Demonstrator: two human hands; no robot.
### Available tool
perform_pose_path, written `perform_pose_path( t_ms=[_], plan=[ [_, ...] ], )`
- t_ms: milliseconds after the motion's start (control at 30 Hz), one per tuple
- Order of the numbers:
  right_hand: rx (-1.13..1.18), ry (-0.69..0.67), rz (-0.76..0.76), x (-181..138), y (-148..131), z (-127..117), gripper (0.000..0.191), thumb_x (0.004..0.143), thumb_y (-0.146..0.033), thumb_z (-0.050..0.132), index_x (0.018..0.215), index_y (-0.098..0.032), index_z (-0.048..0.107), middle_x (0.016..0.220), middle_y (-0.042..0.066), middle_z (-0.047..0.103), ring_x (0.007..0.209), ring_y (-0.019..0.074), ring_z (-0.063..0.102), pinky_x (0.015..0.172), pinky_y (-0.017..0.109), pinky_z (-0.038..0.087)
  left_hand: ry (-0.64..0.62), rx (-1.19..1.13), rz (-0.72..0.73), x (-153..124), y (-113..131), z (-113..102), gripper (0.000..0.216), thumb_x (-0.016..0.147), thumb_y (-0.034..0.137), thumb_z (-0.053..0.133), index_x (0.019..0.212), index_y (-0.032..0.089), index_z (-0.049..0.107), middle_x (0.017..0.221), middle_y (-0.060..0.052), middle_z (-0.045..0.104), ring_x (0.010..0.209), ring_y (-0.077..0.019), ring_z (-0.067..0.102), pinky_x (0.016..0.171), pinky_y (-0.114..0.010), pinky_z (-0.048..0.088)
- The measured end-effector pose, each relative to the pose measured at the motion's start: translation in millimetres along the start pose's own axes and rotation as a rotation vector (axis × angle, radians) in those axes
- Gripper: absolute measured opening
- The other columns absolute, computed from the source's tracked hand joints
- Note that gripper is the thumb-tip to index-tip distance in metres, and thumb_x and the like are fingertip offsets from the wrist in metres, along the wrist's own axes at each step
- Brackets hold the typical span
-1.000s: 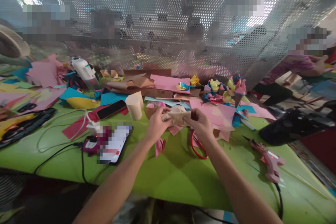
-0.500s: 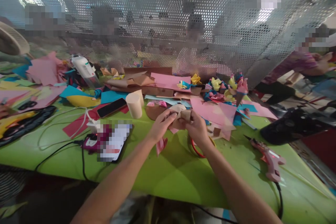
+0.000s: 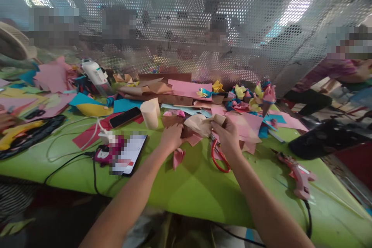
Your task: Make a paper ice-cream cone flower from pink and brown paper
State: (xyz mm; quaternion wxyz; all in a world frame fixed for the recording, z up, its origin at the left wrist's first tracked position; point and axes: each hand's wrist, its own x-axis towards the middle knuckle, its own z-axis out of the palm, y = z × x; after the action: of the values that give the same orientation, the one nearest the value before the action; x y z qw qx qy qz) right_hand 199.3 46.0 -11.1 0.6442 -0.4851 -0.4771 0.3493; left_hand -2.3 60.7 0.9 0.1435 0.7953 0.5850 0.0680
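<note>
My right hand [image 3: 227, 136] is closed on a tan piece of paper [image 3: 200, 123], pinching its upper right corner above the green table [image 3: 192, 193]. My left hand [image 3: 172, 138] is curled at the paper's lower left edge, its fingertips hidden against brown scraps. Red-handled scissors [image 3: 218, 159] lie on the table just below my right hand. A small folded pink scrap [image 3: 178, 157] lies below my left hand.
A cream paper cone [image 3: 150, 113], a dark phone [image 3: 125, 117], a second phone with cables [image 3: 128, 155] and a white glue bottle [image 3: 94, 74] lie left. A pink glue gun [image 3: 298, 176] lies right. Coloured paper piles [image 3: 244, 102] crowd the back. Other people sit beyond a perforated screen [image 3: 186, 27].
Both hands have dropped from mid-air toward the table. The tan paper went from stretched between them, to bunched, to spread out and held mainly by my right hand.
</note>
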Motion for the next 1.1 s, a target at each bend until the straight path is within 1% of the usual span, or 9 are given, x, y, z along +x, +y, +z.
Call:
perform_pose_path(
  t_ms=[100, 233, 333, 433, 500, 633, 733, 867, 1100],
  plan=[
    [0.023, 0.029, -0.03, -1.8, -3.5, 2.5, 0.019, 0.073, -0.032, 0.07, 0.084, -0.02, 0.061, 0.073, -0.003, 0.059, 0.068, 0.0155, 0.055, 0.064, 0.027, 0.046, 0.041, -0.088, 0.032, 0.5, -2.8, -5.1, 0.034, 0.081, 0.031, 0.07, 0.111, 0.018, 0.06, 0.121, -0.015, 0.065, 0.114, -0.0331, 0.062, 0.093, -0.042, 0.047],
    [0.068, 0.114, -0.086, -5.6, -10.9, 5.3, 0.02, 0.075, -0.033, 0.07, 0.087, -0.02, 0.06, 0.075, -0.003, 0.06, 0.07, 0.0151, 0.054, 0.065, 0.026, 0.046, 0.117, -0.598, 0.162, 0.2, -7.9, -12.0, 0.04, 0.079, 0.034, 0.071, 0.114, 0.019, 0.056, 0.114, -0.01, 0.067, 0.102, -0.025, 0.065, 0.088, -0.035, 0.05],
    [0.037, 0.141, -0.137, -10.8, -17.6, 7.5, 0.019, 0.078, -0.034, 0.068, 0.087, -0.02, 0.059, 0.074, -0.003, 0.059, 0.069, 0.0146, 0.053, 0.064, 0.026, 0.045, 0.04, -0.856, 0.215, -1.8, -6.1, -10.6, 0.048, 0.079, 0.04, 0.07, 0.119, 0.02, 0.052, 0.111, -0.007, 0.068, 0.1, -0.0224, 0.066, 0.09, -0.034, 0.05],
    [-0.043, 0.138, -0.198, -18.5, -24.4, 10.4, 0.015, 0.079, -0.032, 0.067, 0.086, -0.02, 0.06, 0.072, -0.003, 0.059, 0.067, 0.0147, 0.053, 0.063, 0.026, 0.044, -0.051, -0.921, 0.254, -4.7, -1.6, -6.0, 0.05, 0.083, 0.043, 0.065, 0.125, 0.022, 0.048, 0.107, -0.006, 0.068, 0.1, -0.0217, 0.065, 0.091, -0.035, 0.048],
    [-0.121, 0.121, -0.247, -23.9, -27.6, 12.3, 0.011, 0.081, -0.029, 0.065, 0.086, -0.021, 0.062, 0.074, -0.002, 0.062, 0.068, 0.0154, 0.055, 0.063, 0.026, 0.044, -0.059, -0.91, 0.273, -6.6, 0.9, -3.1, 0.049, 0.086, 0.044, 0.062, 0.128, 0.024, 0.046, 0.114, -0.006, 0.066, 0.107, -0.0217, 0.062, 0.094, -0.035, 0.047],
    [-0.309, 0.016, -0.389, -30.8, -30.1, 14.4, 0.008, 0.084, -0.025, 0.061, 0.09, -0.023, 0.066, 0.082, 0.001, 0.069, 0.076, 0.0191, 0.062, 0.069, 0.03, 0.047, -0.028, -0.888, 0.293, -8.9, 3.9, 1.8, 0.049, 0.087, 0.045, 0.062, 0.129, 0.026, 0.046, 0.123, -0.004, 0.062, 0.116, -0.0221, 0.057, 0.1, -0.034, 0.043],
    [-0.447, -0.08, -0.497, -30.8, -32.5, 14.3, 0.012, 0.087, -0.023, 0.059, 0.094, -0.025, 0.069, 0.086, 0.003, 0.072, 0.082, 0.0223, 0.063, 0.073, 0.034, 0.048, -0.03, -0.978, 0.317, -8.1, 5.7, 5.5, 0.057, 0.08, 0.041, 0.071, 0.129, 0.024, 0.046, 0.12, -0.004, 0.063, 0.114, -0.0224, 0.058, 0.099, -0.034, 0.044],
    [-0.535, -0.244, -0.606, -27.5, -38.3, 13.8, 0.017, 0.093, -0.024, 0.056, 0.098, -0.027, 0.072, 0.097, 0.004, 0.074, 0.091, 0.024, 0.064, 0.081, 0.039, 0.048, -0.013, -1.078, 0.306, -5.0, 5.6, 9.5, 0.052, 0.075, 0.04, 0.076, 0.118, 0.02, 0.055, 0.114, -0.006, 0.065, 0.11, -0.0236, 0.058, 0.097, -0.033, 0.045],
    [-0.78, -0.412, -0.649, -31.1, -46.3, 14.3, 0.023, 0.096, -0.034, 0.053, 0.101, -0.028, 0.074, 0.136, 0.008, 0.058, 0.121, 0.0304, 0.049, 0.098, 0.05, 0.04, -0.073, -1.228, 0.337, 3.4, -6.3, 24.6, 0.049, 0.07, 0.037, 0.081, 0.111, 0.018, 0.062, 0.107, -0.005, 0.068, 0.1, -0.0218, 0.061, 0.089, -0.031, 0.048]
  ],
)
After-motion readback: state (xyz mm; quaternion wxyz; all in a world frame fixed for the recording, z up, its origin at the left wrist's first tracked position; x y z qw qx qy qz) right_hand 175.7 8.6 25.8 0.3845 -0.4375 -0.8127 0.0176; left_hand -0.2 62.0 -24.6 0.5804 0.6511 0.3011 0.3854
